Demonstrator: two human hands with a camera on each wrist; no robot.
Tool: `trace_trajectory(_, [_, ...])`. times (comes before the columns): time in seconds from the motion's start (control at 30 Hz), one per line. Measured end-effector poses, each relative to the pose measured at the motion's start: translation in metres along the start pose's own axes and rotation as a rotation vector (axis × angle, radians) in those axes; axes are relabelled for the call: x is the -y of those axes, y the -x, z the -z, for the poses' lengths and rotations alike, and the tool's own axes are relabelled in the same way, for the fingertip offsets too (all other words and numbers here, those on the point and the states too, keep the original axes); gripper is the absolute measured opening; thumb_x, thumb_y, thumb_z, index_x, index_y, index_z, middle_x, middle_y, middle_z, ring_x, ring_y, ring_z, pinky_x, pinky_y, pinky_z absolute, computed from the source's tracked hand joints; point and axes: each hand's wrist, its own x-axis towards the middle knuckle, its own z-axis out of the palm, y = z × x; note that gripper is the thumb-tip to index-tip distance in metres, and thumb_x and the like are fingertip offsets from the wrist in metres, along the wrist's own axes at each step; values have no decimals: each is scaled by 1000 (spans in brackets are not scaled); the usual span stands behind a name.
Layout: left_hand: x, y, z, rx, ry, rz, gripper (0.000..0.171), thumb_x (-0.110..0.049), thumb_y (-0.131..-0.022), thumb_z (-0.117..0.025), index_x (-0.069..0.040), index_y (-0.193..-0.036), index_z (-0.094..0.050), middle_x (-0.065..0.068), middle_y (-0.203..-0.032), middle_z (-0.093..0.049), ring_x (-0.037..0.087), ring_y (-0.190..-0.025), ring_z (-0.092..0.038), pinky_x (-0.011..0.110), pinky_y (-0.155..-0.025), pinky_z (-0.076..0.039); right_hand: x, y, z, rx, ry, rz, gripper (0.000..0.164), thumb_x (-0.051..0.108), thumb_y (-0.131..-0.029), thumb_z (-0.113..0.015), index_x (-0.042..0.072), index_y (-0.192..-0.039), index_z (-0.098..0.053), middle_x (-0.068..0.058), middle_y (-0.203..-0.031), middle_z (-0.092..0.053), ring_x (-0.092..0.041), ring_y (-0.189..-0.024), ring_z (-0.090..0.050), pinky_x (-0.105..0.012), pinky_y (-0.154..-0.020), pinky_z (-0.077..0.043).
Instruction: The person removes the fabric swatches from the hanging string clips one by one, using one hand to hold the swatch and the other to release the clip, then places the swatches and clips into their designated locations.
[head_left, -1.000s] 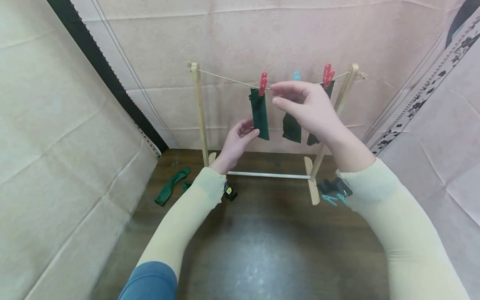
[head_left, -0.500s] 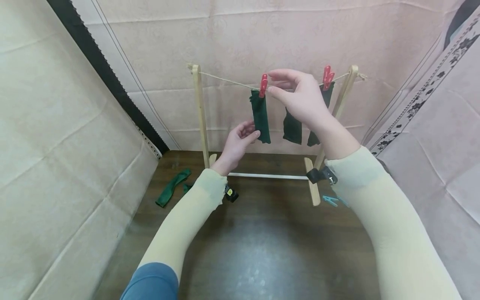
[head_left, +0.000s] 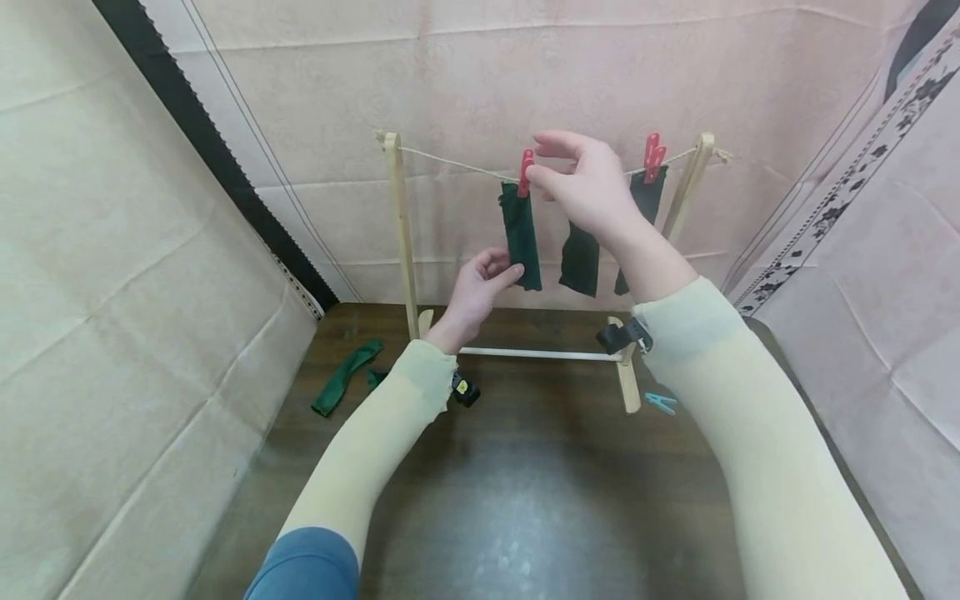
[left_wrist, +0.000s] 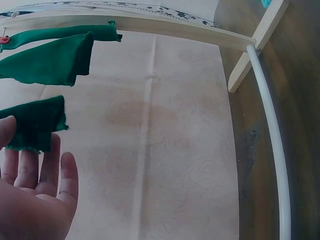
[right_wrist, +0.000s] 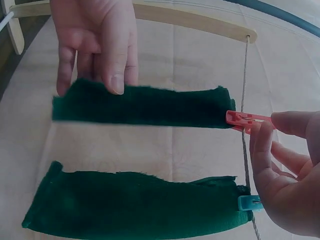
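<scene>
A narrow green cloth [head_left: 519,227] hangs from the cord [head_left: 453,162] by a red clothespin [right_wrist: 240,119]. My left hand [head_left: 480,290] pinches its lower end, thumb in front and fingers behind. At the cord, my right hand [head_left: 592,187] has its thumb and a finger at the clothespin's free end. To the right hangs a second green cloth [right_wrist: 135,205], held by a blue clothespin [right_wrist: 249,202] that my right hand hides in the head view. A third green cloth [head_left: 648,196] hangs farther right under a pair of red clothespins [head_left: 654,158].
The cord runs between two wooden posts [head_left: 401,225] joined low by a white rod [head_left: 540,354]. On the table [head_left: 517,483], a green cloth [head_left: 345,379] lies at left, another partly behind my left sleeve. A blue clothespin [head_left: 661,403] lies at right.
My right hand has moved left along the cord to the red clothespin, uncovering more of the third cloth. My left hand stays at the cloth's lower end.
</scene>
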Motion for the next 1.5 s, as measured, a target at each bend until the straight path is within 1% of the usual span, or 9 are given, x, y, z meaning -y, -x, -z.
trace_trajectory(0.23, [-1, 0, 1, -1, -2, 4, 30, -16, -103, -74, -2, -130, -71, 11, -116, -74, 22, -106, -69, 47, -104, -53, 3, -8, -2, 6, 42, -24, 58, 37, -106, -68, 24, -160, -52, 0, -151, -63, -17, -121, -71, -35, -102, -57])
trace_trajectory(0.47, [0, 4, 6, -17, -17, 13, 27, -21, -103, -75, -3, -124, -75, 11, -111, -72, 23, -101, -68, 36, -94, -57, 2, -5, -1, 0, 51, -30, 53, 40, -105, -69, 25, -154, -59, 2, -144, -67, -17, -114, -73, -35, -105, -55])
trace_trajectory(0.67, [2, 5, 10, -32, -11, 16, 26, -22, -103, -76, -3, -121, -77, 10, -107, -72, 21, -98, -68, 37, -94, -57, 1, -2, -1, 11, 50, -17, 49, 38, -106, -67, 26, -153, -60, 2, -142, -68, -18, -108, -73, -36, -104, -55])
trace_trajectory(0.8, [2, 5, 11, -27, -2, 25, 27, -22, -102, -77, -4, -121, -78, 10, -109, -71, 23, -99, -67, 37, -94, -58, 1, -2, -1, 17, 58, -2, 49, 38, -105, -70, 24, -151, -63, 3, -142, -68, -16, -118, -71, -37, -105, -55])
trace_trajectory(0.9, [2, 6, 13, -14, -14, 21, 28, -24, -102, -77, -6, -122, -78, 10, -112, -71, 24, -101, -67, 37, -94, -58, 0, -2, -2, 11, 67, 6, 49, 41, -102, -74, 24, -148, -66, 3, -141, -69, -14, -125, -68, -41, -108, -53])
trace_trajectory(1.0, [4, 7, 13, -6, -17, 14, 28, -25, -102, -77, -7, -122, -78, 11, -114, -71, 24, -102, -67, 40, -96, -58, -3, -2, -4, 3, 81, 13, 50, 45, -101, -75, 24, -145, -68, 3, -136, -72, -13, -124, -68, -44, -110, -51])
trace_trajectory(1.17, [10, 10, 10, -3, -9, 23, 28, -24, -103, -76, -5, -123, -77, 10, -114, -71, 23, -101, -67, 48, -99, -57, -9, 0, -5, -7, 91, 36, 46, 40, -102, -76, 21, -143, -69, 2, -127, -77, -13, -122, -69, -44, -110, -50])
trace_trajectory(1.4, [11, 11, 6, -14, -20, 24, 26, -22, -104, -74, -2, -121, -77, 9, -110, -72, 19, -98, -68, 40, -92, -59, -13, 0, -8, -19, 78, 79, 40, 31, -103, -75, 16, -139, -71, 0, -118, -79, -12, -119, -71, -40, -108, -52])
trace_trajectory(1.5, [9, 10, 6, -15, -29, 20, 27, -24, -104, -74, -3, -121, -77, 8, -110, -72, 19, -98, -68, 48, -96, -58, -12, -1, -8, -17, 67, 89, 38, 29, -103, -75, 15, -139, -71, 0, -115, -79, -11, -118, -71, -39, -108, -51])
